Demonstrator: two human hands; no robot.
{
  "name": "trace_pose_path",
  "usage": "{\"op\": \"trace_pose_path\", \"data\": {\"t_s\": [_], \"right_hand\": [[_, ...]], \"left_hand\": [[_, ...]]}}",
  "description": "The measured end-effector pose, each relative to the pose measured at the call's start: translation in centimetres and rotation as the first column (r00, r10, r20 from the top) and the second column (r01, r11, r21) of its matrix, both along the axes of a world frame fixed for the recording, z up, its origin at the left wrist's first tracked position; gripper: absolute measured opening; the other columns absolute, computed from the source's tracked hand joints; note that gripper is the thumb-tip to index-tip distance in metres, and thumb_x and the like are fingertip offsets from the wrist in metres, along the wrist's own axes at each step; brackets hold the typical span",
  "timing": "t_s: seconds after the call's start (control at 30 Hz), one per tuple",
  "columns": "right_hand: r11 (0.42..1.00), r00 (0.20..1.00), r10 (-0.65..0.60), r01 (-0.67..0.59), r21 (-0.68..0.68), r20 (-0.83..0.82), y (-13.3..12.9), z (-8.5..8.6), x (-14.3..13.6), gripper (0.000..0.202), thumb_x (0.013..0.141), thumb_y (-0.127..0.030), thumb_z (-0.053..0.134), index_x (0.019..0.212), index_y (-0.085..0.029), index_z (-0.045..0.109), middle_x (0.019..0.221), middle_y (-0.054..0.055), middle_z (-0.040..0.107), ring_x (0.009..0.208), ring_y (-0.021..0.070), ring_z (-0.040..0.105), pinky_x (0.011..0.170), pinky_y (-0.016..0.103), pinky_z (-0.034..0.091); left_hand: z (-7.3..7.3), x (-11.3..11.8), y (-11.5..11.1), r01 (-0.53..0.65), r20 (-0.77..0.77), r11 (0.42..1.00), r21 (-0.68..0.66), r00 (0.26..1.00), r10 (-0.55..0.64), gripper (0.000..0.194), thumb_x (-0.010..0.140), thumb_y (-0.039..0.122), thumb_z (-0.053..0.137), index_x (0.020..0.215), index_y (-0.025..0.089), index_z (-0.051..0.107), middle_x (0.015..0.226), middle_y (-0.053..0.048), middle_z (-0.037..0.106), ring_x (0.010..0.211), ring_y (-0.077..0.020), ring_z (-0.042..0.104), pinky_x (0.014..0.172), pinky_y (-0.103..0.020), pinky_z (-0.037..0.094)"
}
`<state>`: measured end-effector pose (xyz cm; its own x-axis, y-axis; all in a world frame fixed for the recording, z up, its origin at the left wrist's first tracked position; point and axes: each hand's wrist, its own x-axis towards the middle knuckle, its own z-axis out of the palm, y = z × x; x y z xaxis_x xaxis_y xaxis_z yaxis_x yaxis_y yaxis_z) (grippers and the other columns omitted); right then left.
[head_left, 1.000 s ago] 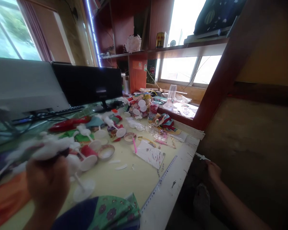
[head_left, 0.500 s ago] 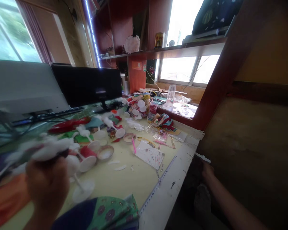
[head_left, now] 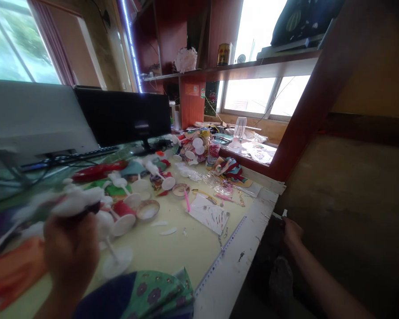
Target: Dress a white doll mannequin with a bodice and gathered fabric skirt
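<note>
White puff (head_left: 75, 201) in L hand (head_left: 72, 248), small white bit (head_left: 285, 213) in R hand (head_left: 292, 231).
Squeezing white puff from below w/ L hand, up over L side of bench (head_left: 149, 250), prob. to not squash soft top; blurry there. Pinching small white bit by one end w/ R hand, just past bench edge, maybe for more elbow room; too small to name. Close to L hand: white stand (head_left: 118, 262) w/ flat round foot, prob. for not tipping. Along bench edge: ruler (head_left: 221, 254), maybe for keeping out of the way.
</note>
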<state>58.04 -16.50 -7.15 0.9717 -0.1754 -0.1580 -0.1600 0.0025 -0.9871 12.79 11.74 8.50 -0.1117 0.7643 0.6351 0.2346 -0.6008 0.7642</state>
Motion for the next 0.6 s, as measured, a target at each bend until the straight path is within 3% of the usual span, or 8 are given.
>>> {"op": "trace_pose_path", "data": {"t_s": [0.27, 0.4, 0.5, 0.6], "right_hand": [[0.990, 0.998, 0.043, -0.037, -0.134, 0.041, 0.4, 2.1, -0.9, 0.022, 0.088, -0.030, 0.055, 0.101, -0.012, 0.058, 0.097, 0.004, 0.061, 0.080, 0.0148, 0.060, 0.069, 0.031, 0.052], [0.983, 0.990, 0.102, -0.086, -0.164, 0.096, 0.8, 4.4, -1.6, 0.015, 0.086, -0.027, 0.058, 0.086, -0.012, 0.059, 0.076, -0.002, 0.058, 0.063, 0.0092, 0.055, 0.057, 0.024, 0.048], [0.966, 0.968, 0.220, -0.199, -0.164, 0.123, 1.3, 6.6, -2.7, 0.009, 0.075, -0.021, 0.065, 0.072, -0.013, 0.061, 0.054, -0.005, 0.048, 0.050, 0.0074, 0.045, 0.049, 0.020, 0.040], [0.917, 0.919, 0.385, -0.370, -0.145, 0.089, 2.7, 8.5, -4.3, 0.015, 0.064, -0.028, 0.070, 0.064, -0.015, 0.062, 0.049, -0.004, 0.049, 0.047, 0.0088, 0.044, 0.046, 0.023, 0.038]], "left_hand": [[0.4, 0.0, -0.4, -0.087, -0.055, 0.996, 0.010, 0.995, 0.087, 0.042, 0.070, 0.030, 0.065, 0.111, 0.031, 0.054, 0.106, 0.003, 0.066, 0.104, -0.0290, 0.058, 0.098, -0.050, 0.042], [-0.3, -0.1, 0.3, 0.016, -0.015, 0.998, 0.068, 1.000, -0.015, 0.043, 0.072, 0.027, 0.063, 0.113, 0.027, 0.051, 0.107, -0.001, 0.064, 0.100, -0.0261, 0.060, 0.094, -0.047, 0.046], [-0.9, -0.1, 0.7, 0.066, 0.006, 0.990, 0.126, 0.998, -0.067, 0.038, 0.074, 0.029, 0.061, 0.110, 0.022, 0.050, 0.105, -0.006, 0.063, 0.101, -0.0256, 0.059, 0.094, -0.045, 0.044], [-1.3, -0.1, 0.6, 0.089, 0.041, 0.991, 0.098, 0.995, -0.093, 0.037, 0.077, 0.032, 0.060, 0.109, 0.017, 0.048, 0.102, -0.011, 0.062, 0.103, -0.0264, 0.058, 0.095, -0.045, 0.042]]}}
